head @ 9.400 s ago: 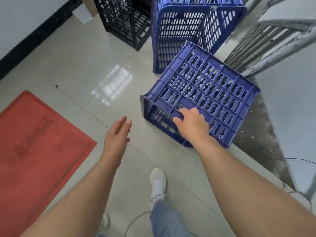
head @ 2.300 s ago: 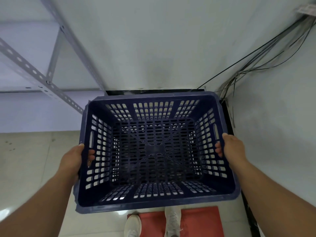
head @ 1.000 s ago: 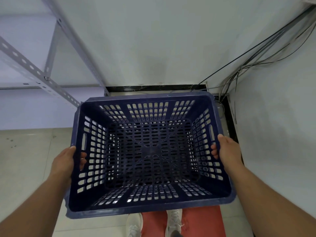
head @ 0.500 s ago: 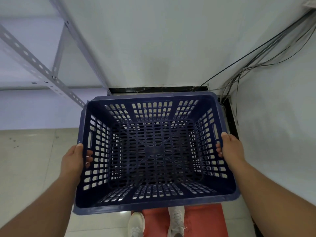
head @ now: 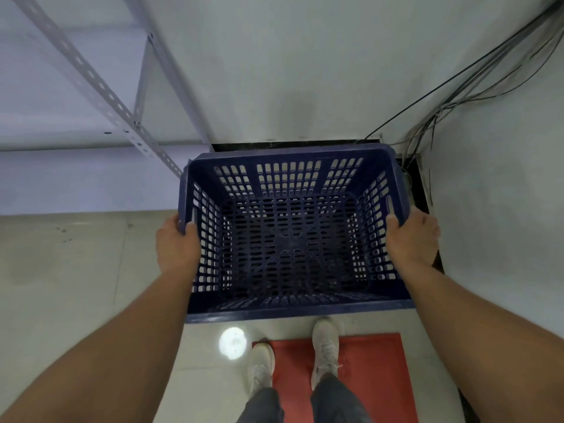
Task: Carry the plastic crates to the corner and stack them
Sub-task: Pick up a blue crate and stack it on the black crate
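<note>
At the crate's two short sides, both hands are closed over the top rim: left hand with thumb hooked inside the left wall and fingers wrapped outside, right hand mirrored on the right wall, thumb inside, fingers hidden behind the rim. Grip is narrow, clamped on plastic only. Blue crate sits open side up and roughly level, tucked toward the room corner; whether its base touches the floor I cannot tell. Far rim lies just beside the black skirting at the foot of the back wall; right rim is near the right wall, with a dark strip showing between them. Loose cables run down into that corner, just beside the crate's far right edge. Left of the crate, a slotted metal shelf upright slants down to the crate's far left corner; open tiled floor extends leftward. Crate walls and base are perforated with rows of rounded slots, base ribbed diagonally. White shoes stand near the crate's near rim, one on a red mat. Floor tiles are glossy, with one bright reflection.
</note>
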`<state>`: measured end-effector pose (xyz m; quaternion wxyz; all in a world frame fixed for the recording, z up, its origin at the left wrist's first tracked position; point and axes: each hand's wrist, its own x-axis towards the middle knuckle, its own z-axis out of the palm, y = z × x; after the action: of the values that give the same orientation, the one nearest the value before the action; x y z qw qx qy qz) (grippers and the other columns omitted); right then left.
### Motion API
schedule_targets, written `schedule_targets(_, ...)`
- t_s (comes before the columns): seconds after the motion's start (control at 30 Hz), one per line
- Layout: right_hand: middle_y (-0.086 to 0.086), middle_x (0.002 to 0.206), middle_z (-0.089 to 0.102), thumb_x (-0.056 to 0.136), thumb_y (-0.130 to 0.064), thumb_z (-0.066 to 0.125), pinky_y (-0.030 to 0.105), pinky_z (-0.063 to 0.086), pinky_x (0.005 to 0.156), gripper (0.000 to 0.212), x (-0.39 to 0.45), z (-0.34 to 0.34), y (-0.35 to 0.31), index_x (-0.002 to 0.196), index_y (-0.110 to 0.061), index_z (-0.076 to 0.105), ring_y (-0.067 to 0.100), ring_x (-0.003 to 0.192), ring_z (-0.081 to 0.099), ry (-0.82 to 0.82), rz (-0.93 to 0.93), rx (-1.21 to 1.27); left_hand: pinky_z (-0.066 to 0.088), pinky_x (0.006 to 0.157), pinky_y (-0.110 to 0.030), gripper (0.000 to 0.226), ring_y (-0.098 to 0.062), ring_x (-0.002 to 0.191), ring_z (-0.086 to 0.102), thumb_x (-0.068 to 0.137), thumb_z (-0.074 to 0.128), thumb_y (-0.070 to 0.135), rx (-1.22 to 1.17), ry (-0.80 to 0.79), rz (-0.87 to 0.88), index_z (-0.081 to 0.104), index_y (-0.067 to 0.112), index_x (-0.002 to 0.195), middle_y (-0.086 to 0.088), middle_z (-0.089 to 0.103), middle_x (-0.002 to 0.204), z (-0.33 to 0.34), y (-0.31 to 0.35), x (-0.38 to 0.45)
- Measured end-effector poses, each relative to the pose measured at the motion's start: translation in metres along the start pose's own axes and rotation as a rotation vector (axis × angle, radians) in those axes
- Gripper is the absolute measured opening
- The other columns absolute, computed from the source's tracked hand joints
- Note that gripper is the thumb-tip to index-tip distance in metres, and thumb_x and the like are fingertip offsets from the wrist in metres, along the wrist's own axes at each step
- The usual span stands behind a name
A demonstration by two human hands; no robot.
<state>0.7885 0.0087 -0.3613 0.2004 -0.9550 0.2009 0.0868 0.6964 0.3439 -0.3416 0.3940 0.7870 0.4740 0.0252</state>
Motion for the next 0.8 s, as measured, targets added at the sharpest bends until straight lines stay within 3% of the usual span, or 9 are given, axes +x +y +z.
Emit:
schedule_targets(0.2,0.02,0.138,0.043,0.095,-0.041,0.041,0.044,0.038,0.104,0.055,-0.063,-0.013,-0.007,0.138,-0.007,0.044,0.034,0.126,0.042,-0.097,-0.035,0.104,0.037,0.098,-0.031,0.045,-0.023,0.111,0.052,0.096,0.047,0.027,-0.075,-0.239,-0.03,0.045,0.015,0.139,-0.009,0.056,0.131,-0.018,-0.001,-0.06)
schedule_targets(0.33,0.014,0.14,0.043,0.096,-0.042,0.042,0.044,0.039,0.103,0.053,-0.107,-0.024,-0.013,0.137,-0.01,0.046,0.031,0.125,0.046,-0.188,-0.018,0.19,0.04,0.103,-0.037,0.044,-0.026,0.116,0.055,0.094,0.051,0.031,-0.125,-0.34,-0.064,0.049,0.017,0.136,-0.009,0.059,0.127,-0.032,-0.004,-0.091)
schedule_targets(0.47,0.016,0.129,0.055,0.095,-0.039,0.046,0.045,0.045,0.097,0.048,-0.149,-0.034,-0.013,0.128,-0.005,0.054,0.031,0.114,0.055,-0.222,0.04,0.335,0.043,0.102,-0.044,0.045,-0.026,0.113,0.058,0.091,0.055,0.034,-0.187,-0.406,-0.094,0.05,0.018,0.133,-0.008,0.06,0.124,-0.048,-0.01,-0.113)
schedule_targets(0.53,0.017,0.113,0.063,0.095,-0.033,0.049,0.047,0.047,0.093,0.039,-0.17,-0.039,-0.011,0.113,-0.001,0.061,0.032,0.104,0.059,-0.197,0.072,0.423,0.046,0.099,-0.046,0.045,-0.027,0.109,0.059,0.091,0.057,0.034,-0.189,-0.443,-0.088,0.051,0.018,0.132,-0.01,0.06,0.123,-0.058,-0.011,-0.121)
schedule_targets(0.6,0.015,0.098,0.064,0.095,-0.035,0.046,0.05,0.049,0.089,0.031,-0.187,-0.042,-0.008,0.095,-0.009,0.062,0.031,0.094,0.061,-0.193,0.109,0.479,0.051,0.092,-0.043,0.043,-0.025,0.1,0.059,0.092,0.056,0.03,-0.198,-0.506,-0.061,0.051,0.015,0.131,-0.009,0.059,0.12,-0.065,-0.012,-0.127)
schedule_targets(0.7,0.018,0.097,0.065,0.097,-0.042,0.039,0.048,0.05,0.085,0.036,-0.21,-0.047,0.001,0.082,-0.013,0.055,0.034,0.092,0.063,-0.192,0.199,0.516,0.053,0.071,-0.032,0.038,-0.021,0.098,0.056,0.094,0.054,0.029,-0.18,-0.596,0.005,0.052,0.014,0.129,-0.007,0.055,0.116,-0.071,-0.011,-0.135)
schedule_targets(0.8,0.019,0.092,0.065,0.097,-0.043,0.038,0.05,0.051,0.083,0.039,-0.231,-0.054,0.017,0.069,-0.019,0.049,0.036,0.089,0.062,-0.146,0.272,0.545,0.053,0.063,-0.03,0.039,-0.021,0.1,0.056,0.093,0.054,0.031,-0.139,-0.653,0.043,0.052,0.016,0.129,-0.005,0.054,0.117,-0.069,-0.012,-0.143)
